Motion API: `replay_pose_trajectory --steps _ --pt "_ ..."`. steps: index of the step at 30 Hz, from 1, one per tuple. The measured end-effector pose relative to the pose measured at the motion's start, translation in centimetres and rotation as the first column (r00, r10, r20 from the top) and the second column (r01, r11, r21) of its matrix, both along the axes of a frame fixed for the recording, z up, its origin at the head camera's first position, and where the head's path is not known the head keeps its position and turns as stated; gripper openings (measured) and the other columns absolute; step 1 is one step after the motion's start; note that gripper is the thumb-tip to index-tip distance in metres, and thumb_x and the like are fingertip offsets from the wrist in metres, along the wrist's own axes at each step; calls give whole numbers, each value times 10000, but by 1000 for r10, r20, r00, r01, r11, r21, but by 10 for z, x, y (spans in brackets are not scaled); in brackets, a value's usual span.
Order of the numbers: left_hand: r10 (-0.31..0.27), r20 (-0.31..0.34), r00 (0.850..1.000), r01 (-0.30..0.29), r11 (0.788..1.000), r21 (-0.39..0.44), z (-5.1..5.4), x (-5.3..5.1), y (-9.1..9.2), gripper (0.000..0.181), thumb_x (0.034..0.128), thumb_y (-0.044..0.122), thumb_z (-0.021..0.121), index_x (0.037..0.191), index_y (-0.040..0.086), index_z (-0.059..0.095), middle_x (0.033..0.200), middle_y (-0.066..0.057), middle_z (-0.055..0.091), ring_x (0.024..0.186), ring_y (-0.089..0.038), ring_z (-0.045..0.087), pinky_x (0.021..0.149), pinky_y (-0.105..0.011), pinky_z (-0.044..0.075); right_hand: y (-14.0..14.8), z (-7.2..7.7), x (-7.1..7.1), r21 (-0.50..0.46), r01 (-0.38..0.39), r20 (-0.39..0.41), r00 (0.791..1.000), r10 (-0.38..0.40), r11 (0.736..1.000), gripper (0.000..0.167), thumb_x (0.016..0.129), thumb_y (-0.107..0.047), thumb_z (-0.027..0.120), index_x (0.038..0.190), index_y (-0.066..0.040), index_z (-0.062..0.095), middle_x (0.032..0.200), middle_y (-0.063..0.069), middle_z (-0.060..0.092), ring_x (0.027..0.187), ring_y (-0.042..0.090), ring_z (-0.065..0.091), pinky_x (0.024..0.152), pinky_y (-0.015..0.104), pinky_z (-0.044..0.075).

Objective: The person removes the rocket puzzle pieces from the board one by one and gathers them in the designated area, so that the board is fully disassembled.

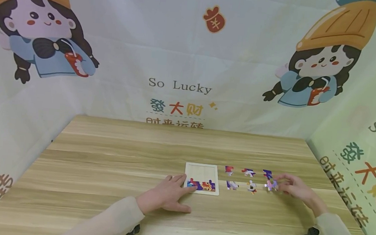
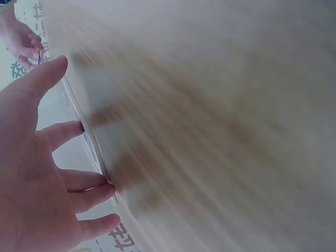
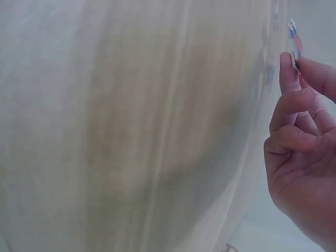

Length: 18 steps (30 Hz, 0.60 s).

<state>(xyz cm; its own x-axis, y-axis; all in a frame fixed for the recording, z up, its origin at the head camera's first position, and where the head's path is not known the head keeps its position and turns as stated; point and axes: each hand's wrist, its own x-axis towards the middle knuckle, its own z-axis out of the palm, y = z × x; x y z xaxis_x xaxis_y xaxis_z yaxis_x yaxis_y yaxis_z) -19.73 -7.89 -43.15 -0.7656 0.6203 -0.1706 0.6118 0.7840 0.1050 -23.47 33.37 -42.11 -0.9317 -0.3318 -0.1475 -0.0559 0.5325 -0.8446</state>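
My right hand [image 1: 294, 188] pinches a pink and purple jigsaw piece [image 1: 271, 184] between thumb and index finger. In the right wrist view the piece [image 3: 297, 44] stands edge-on, raised off the table. With fingers spread, my left hand [image 1: 169, 194] rests at the left edge of a pale puzzle tray [image 1: 203, 164], its index finger over the lower part. Joined purple and orange pieces [image 1: 206, 186] fill the tray's bottom row; above them bare wood shows. From the left wrist, the fingertips touch the tray's rim [image 2: 95, 149].
Right of the tray lie several loose pieces in two rows: a red one [image 1: 229, 170], a red and white one [image 1: 248, 172], a dark blue one [image 1: 267, 173], a purple and white one [image 1: 232, 185] and a white one [image 1: 252, 187]. A printed cloth [image 1: 239, 73] hangs behind the wooden table [image 1: 121, 152].
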Motion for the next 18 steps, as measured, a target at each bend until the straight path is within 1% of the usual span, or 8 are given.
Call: replay_pose_trajectory --steps 5,8,11,13,15,18 --pt "-1 -2 1000 1 1000 5 -1 0 0 699 769 612 497 1356 258 364 1385 -196 260 1263 -310 231 989 -497 199 1 -5 1 -24 -15 17 1000 16 1000 378 816 -32 540 1112 164 412 773 65 578 565 92 455 495 218 385" --pt "-2 -5 1000 2 1000 7 -1 0 0 697 771 609 497 1357 256 364 1385 -198 259 1264 -310 229 989 -500 197 -1 -7 0 -33 -18 11 1000 18 999 374 803 -8 532 1098 182 402 747 63 570 557 98 456 500 226 391" --pt "-4 -8 1000 4 1000 7 -1 0 0 696 770 609 498 1355 255 368 1383 -200 261 1262 -312 232 987 -501 201 -2 -9 -2 -13 -3 7 1000 3 1000 367 787 2 535 1087 178 417 661 32 528 526 97 438 483 222 373" --pt "-3 -10 1000 4 1000 4 -1 0 0 697 770 612 496 1356 257 366 1384 -200 260 1262 -313 232 987 -501 201 -3 -9 -3 7 17 9 1000 -17 1000 364 778 -2 540 1081 171 435 636 21 518 514 95 428 476 218 364" --pt "-1 -8 1000 1 1000 3 0 1 0 697 769 611 497 1356 258 366 1385 -198 259 1262 -312 232 988 -499 201 -4 -10 -4 24 34 9 999 -35 999 358 769 -2 544 1070 166 449 638 23 532 510 96 427 470 215 358" --pt "3 -8 1000 -3 1000 1 0 1 0 697 767 612 499 1355 261 366 1386 -196 257 1262 -311 232 989 -497 200 -6 -8 -4 57 56 -2 998 -56 997 344 774 -27 563 1048 159 471 685 42 572 524 109 440 475 224 369"
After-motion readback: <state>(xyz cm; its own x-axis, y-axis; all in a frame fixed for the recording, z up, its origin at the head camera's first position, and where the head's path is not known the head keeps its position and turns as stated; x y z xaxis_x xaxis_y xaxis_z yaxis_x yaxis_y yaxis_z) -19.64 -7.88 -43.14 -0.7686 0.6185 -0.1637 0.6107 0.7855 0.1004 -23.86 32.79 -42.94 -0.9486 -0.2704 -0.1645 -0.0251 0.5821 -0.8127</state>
